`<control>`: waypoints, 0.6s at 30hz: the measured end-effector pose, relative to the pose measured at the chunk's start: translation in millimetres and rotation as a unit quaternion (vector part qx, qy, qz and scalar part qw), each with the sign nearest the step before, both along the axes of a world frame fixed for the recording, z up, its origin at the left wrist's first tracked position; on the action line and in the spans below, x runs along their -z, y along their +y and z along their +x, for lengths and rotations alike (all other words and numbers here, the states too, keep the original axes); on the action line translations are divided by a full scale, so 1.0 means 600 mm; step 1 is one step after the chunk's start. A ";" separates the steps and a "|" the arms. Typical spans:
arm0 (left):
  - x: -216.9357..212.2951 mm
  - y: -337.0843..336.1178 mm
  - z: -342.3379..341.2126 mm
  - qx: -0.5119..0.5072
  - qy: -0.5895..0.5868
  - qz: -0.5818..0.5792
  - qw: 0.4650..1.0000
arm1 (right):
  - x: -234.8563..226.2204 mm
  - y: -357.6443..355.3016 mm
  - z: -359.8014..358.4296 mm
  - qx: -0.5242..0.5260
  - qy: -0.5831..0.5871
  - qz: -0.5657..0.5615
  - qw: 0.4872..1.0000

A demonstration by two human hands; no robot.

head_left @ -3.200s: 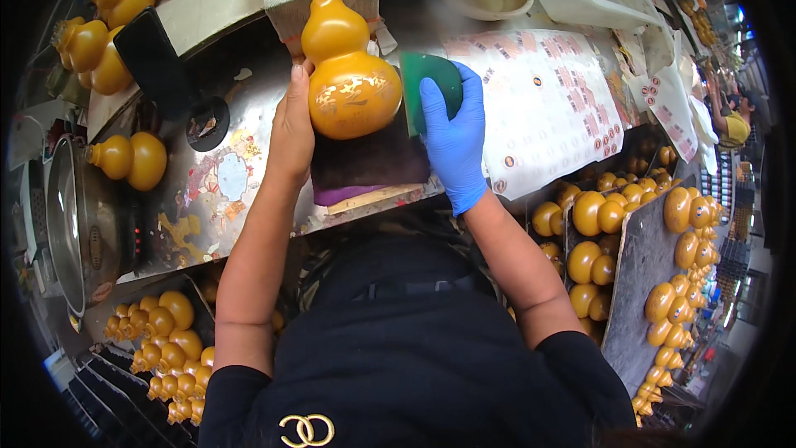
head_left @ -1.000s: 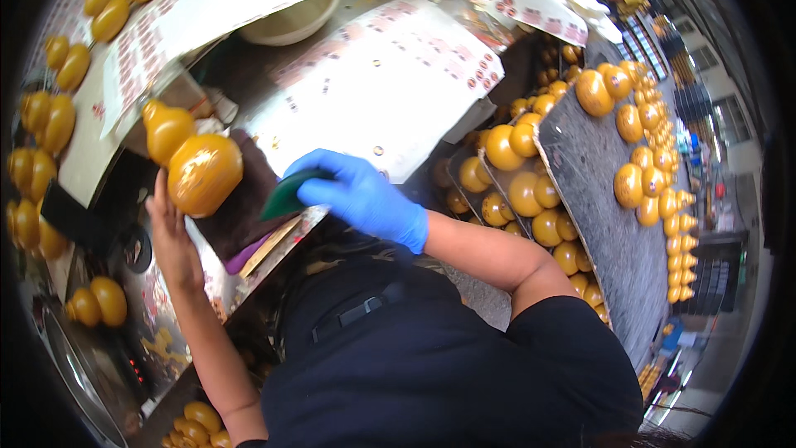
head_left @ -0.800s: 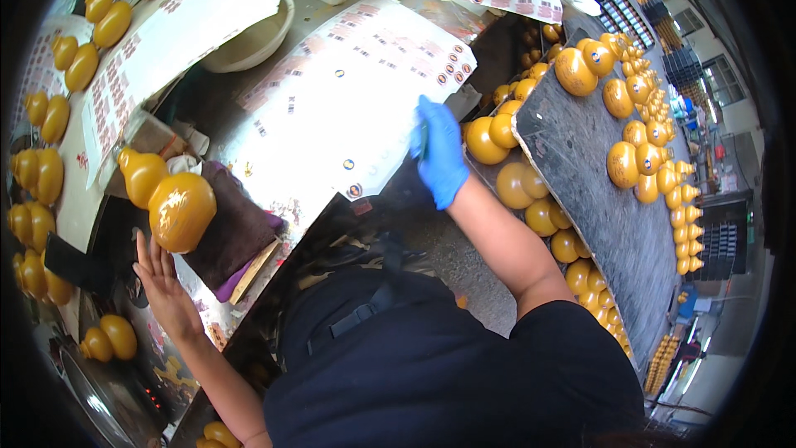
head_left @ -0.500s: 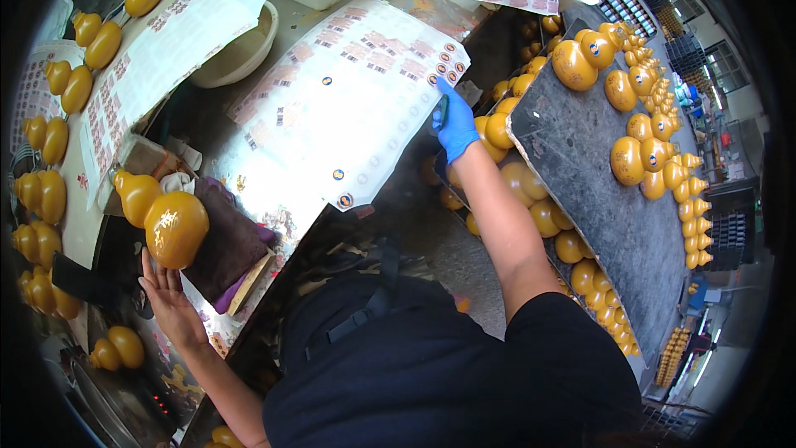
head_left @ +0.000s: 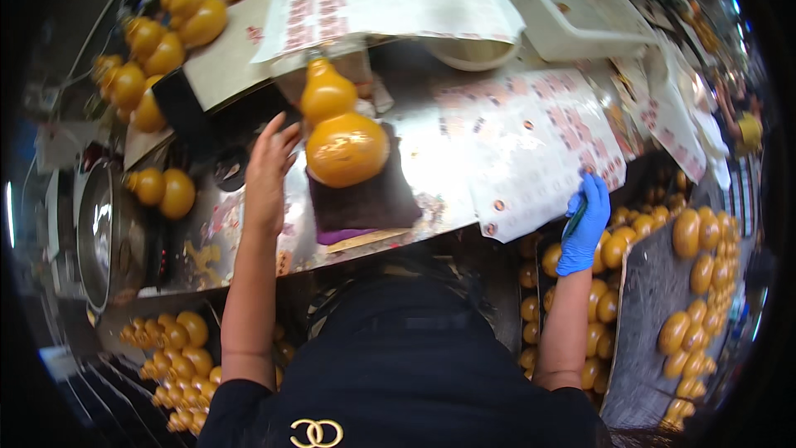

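Since the earlier frames the blue-gloved right hand (head_left: pixel 582 228) has swung off the big gourd and out to the right edge of the sticker sheet (head_left: pixel 531 149); the bare left hand (head_left: pixel 267 174) has come up beside the gourd. Right fingers (head_left: pixel 594 191) are curling around a green sponge-like pad (head_left: pixel 574 220), only a sliver of it showing, with fingertips touching the sheet's lower right corner. Left fingers (head_left: pixel 280 134) are spreading loose, gripping nothing, lying flat on the metal desk (head_left: pixel 431 174) just left of the large yellow gourd-shaped figure (head_left: pixel 340 129); cannot tell if they are touching it. That gourd is lying on a dark purple cloth pad (head_left: pixel 365 203) at desk centre, narrow end pointing away from the person. Smaller yellow gourds (head_left: pixel 157 191) are sitting at the desk's left, more are filling a dark tray (head_left: pixel 655 299) at the right, below the gloved hand.
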State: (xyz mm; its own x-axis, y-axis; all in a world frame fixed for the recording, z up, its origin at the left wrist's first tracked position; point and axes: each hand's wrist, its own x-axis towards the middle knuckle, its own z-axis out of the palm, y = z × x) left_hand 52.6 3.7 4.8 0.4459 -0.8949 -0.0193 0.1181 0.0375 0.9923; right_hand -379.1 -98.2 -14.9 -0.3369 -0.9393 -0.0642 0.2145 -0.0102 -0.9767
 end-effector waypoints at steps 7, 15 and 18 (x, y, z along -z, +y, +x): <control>-0.016 -0.047 -0.026 0.023 0.067 -0.012 0.997 | -0.189 -0.090 0.285 -0.524 0.300 -0.177 0.777; -0.025 -0.059 -0.023 0.051 0.130 -0.024 0.990 | -0.253 -0.149 0.506 -0.677 0.534 -0.267 0.430; -0.039 -0.066 -0.034 0.043 0.108 -0.040 0.992 | -0.263 -0.146 0.533 -0.682 0.570 -0.289 0.355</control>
